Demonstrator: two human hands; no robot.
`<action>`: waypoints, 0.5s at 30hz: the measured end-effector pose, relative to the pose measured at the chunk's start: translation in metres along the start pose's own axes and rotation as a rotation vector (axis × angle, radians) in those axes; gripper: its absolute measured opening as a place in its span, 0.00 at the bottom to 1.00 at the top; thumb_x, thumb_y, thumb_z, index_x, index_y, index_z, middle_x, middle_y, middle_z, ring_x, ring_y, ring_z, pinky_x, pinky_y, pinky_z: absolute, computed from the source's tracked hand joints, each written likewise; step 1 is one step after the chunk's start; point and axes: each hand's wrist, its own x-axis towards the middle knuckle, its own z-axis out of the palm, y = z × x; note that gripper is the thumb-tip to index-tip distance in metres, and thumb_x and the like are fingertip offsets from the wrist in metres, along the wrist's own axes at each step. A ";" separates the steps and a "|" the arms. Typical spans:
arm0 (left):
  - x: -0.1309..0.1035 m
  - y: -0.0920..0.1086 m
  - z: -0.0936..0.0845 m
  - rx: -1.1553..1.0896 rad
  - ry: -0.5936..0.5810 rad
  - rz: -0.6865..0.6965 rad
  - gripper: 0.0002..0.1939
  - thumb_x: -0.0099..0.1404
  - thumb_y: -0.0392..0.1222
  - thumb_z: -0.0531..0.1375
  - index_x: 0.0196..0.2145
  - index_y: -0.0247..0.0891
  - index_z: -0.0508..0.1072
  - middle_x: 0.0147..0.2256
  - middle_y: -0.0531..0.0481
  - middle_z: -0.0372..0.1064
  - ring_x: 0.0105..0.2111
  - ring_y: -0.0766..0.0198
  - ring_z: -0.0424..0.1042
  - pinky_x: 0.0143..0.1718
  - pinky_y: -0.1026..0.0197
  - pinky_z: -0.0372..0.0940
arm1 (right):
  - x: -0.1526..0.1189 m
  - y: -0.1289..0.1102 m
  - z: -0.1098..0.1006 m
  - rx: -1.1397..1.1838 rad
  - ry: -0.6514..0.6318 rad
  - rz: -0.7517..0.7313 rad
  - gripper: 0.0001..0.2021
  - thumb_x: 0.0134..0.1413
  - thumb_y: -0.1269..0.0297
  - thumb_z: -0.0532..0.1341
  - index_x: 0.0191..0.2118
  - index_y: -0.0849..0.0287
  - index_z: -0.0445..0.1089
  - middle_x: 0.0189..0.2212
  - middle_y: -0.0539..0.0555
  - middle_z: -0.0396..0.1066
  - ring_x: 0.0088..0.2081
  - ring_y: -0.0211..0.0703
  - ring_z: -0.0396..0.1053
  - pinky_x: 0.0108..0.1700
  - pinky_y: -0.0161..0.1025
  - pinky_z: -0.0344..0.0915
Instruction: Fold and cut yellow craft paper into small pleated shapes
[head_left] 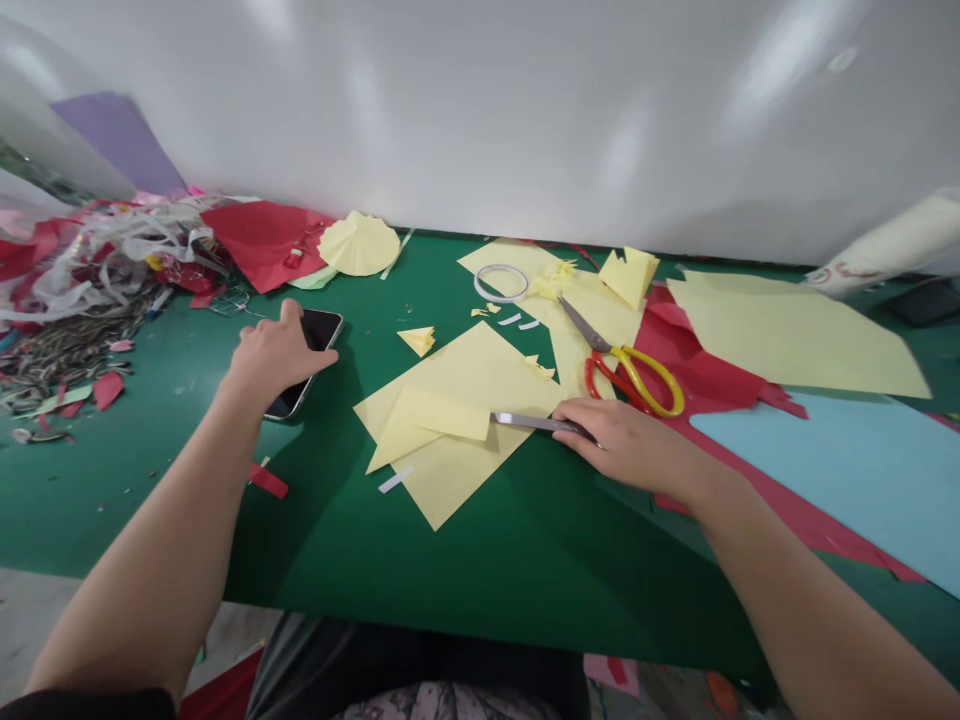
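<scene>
My left hand (274,350) is wrapped over a dark smartphone (319,330), its thumb across the near side and fingers at the far edge. The phone lies on the green table. In my right hand (626,440) is a slim metal craft knife (521,421), its exact kind partly hidden by my fingers. The tip meets the right end of a folded yellow paper strip (442,412). Beneath the strip lie flat yellow paper sheets (465,480). Just beyond my right hand rest scissors (652,380) with red and yellow handles.
A roll of tape (501,284) sits on yellow paper at the back. A pleated yellow paper disc (360,244) lies beside red paper (262,240). Tangled ribbons and wires (112,270) pile up on the left. Light-blue paper (840,460) lies right, before a white wall (480,120).
</scene>
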 end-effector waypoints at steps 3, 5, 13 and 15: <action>0.004 -0.005 0.004 -0.010 0.005 0.013 0.26 0.53 0.54 0.52 0.44 0.33 0.54 0.33 0.36 0.61 0.36 0.42 0.63 0.27 0.52 0.61 | 0.000 0.000 0.000 0.003 -0.003 0.000 0.12 0.55 0.61 0.45 0.32 0.58 0.63 0.32 0.54 0.66 0.33 0.42 0.63 0.33 0.40 0.60; 0.005 -0.008 0.007 -0.024 0.017 0.038 0.25 0.54 0.54 0.52 0.44 0.35 0.55 0.33 0.38 0.60 0.36 0.44 0.62 0.26 0.51 0.61 | -0.001 0.000 0.000 0.000 -0.006 0.006 0.12 0.55 0.61 0.45 0.33 0.58 0.63 0.32 0.54 0.66 0.33 0.42 0.63 0.33 0.40 0.61; -0.008 0.003 0.004 -0.042 0.115 0.000 0.31 0.53 0.55 0.53 0.47 0.30 0.51 0.38 0.32 0.61 0.38 0.38 0.62 0.30 0.42 0.59 | 0.000 0.002 0.003 -0.021 0.016 -0.014 0.13 0.55 0.60 0.45 0.35 0.58 0.64 0.33 0.55 0.66 0.33 0.43 0.64 0.33 0.41 0.61; -0.015 0.016 0.002 -0.040 0.256 -0.048 0.34 0.51 0.57 0.54 0.48 0.30 0.53 0.45 0.27 0.56 0.43 0.33 0.58 0.35 0.37 0.56 | 0.000 0.001 0.002 -0.023 0.011 -0.009 0.13 0.55 0.60 0.45 0.35 0.58 0.64 0.33 0.55 0.66 0.34 0.43 0.64 0.33 0.41 0.61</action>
